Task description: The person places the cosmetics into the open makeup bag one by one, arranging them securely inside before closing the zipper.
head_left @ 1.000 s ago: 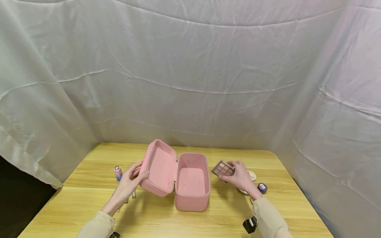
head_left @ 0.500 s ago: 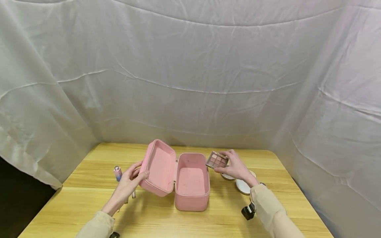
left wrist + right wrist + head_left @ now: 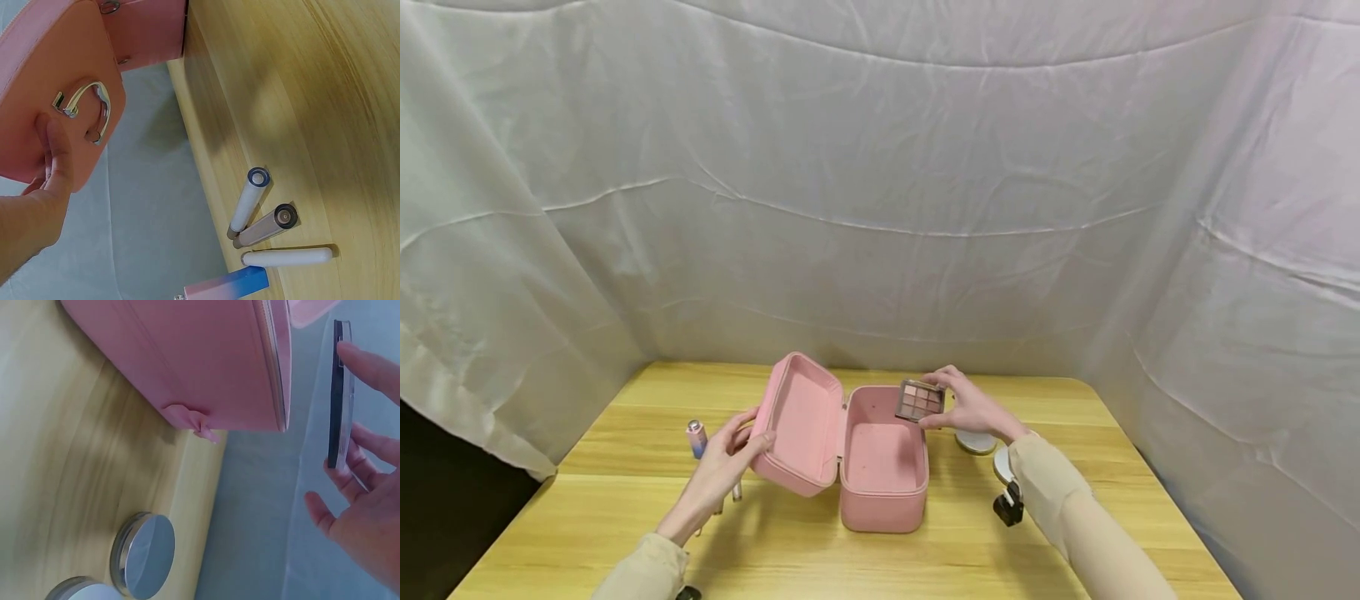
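A pink makeup case stands on the table with its lid swung out to the left. My left hand holds the lid's outer edge, thumb on the near rim. In the left wrist view, the fingers lie on the lid's outside beside a gold handle. My right hand pinches an eyeshadow palette by its right side, thumb below and fingers above. The palette is tilted, its pans facing the head camera, and overlaps the case's back right rim. The right wrist view shows it edge-on, above the case's side.
Round compacts lie on the table right of the case, partly under the right arm. Left of the lid lie several slim tubes and a pink-and-blue bottle. A grey curtain surrounds the table.
My right hand has carried the palette leftward, from beside the compacts to over the case's right rim. The left hand and the lid have stayed in place.
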`<control>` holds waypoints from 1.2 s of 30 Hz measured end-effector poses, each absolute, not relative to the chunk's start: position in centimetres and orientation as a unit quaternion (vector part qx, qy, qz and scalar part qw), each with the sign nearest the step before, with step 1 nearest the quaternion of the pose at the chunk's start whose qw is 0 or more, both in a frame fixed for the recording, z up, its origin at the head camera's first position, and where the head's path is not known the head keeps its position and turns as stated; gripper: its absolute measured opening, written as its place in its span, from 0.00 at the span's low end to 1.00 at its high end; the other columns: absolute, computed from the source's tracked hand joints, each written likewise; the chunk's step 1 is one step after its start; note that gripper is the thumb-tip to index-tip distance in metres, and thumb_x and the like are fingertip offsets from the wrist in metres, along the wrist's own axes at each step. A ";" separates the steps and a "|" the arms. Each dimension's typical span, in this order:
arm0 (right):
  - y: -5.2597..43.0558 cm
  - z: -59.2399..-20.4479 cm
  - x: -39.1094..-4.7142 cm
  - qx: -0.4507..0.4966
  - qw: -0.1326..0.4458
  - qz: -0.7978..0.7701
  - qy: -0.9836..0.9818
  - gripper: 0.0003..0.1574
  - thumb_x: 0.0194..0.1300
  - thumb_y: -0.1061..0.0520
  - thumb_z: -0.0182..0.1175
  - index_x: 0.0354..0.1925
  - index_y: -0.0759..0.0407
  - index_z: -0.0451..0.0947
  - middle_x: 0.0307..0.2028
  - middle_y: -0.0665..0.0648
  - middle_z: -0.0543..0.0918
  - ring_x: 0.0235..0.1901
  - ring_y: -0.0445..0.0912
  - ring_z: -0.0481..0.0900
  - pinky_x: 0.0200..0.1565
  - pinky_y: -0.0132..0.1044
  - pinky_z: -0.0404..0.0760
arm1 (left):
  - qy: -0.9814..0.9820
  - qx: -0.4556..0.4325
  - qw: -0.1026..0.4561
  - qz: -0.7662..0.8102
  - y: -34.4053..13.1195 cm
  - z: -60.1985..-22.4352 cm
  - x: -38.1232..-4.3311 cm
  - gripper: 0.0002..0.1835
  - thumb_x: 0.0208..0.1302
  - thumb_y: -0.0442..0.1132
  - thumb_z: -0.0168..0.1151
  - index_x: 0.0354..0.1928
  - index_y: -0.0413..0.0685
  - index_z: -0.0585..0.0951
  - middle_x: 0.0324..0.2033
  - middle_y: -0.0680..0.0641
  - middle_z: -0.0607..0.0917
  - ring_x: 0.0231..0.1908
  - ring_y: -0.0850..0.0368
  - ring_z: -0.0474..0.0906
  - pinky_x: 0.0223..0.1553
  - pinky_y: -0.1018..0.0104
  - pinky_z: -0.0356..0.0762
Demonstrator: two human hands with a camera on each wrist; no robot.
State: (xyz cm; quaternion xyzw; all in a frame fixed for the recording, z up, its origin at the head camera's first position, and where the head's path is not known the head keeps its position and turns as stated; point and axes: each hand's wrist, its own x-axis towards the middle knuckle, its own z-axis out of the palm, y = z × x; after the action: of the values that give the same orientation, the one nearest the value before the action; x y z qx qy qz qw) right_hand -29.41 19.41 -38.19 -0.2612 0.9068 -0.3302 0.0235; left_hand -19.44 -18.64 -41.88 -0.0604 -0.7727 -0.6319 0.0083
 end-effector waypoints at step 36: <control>13.0 -38.9 -32.4 -0.306 0.078 -0.277 0.908 0.43 0.49 0.59 0.78 0.62 0.67 0.74 0.54 0.64 0.73 0.54 0.55 0.74 0.64 0.55 0.75 | -0.773 -0.064 0.016 -0.632 -18.6 -42.0 -19.8 0.33 0.75 0.40 0.56 0.75 0.36 0.58 0.68 0.29 0.72 0.60 0.54 0.80 0.52 0.81 0.74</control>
State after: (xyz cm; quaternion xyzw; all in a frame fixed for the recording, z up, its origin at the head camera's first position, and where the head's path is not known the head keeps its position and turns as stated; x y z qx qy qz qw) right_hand -32.38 12.97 -38.90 -0.3058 0.9076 -0.2768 0.0782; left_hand -19.81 -18.62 -41.97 -0.0636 -0.7726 -0.6315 0.0157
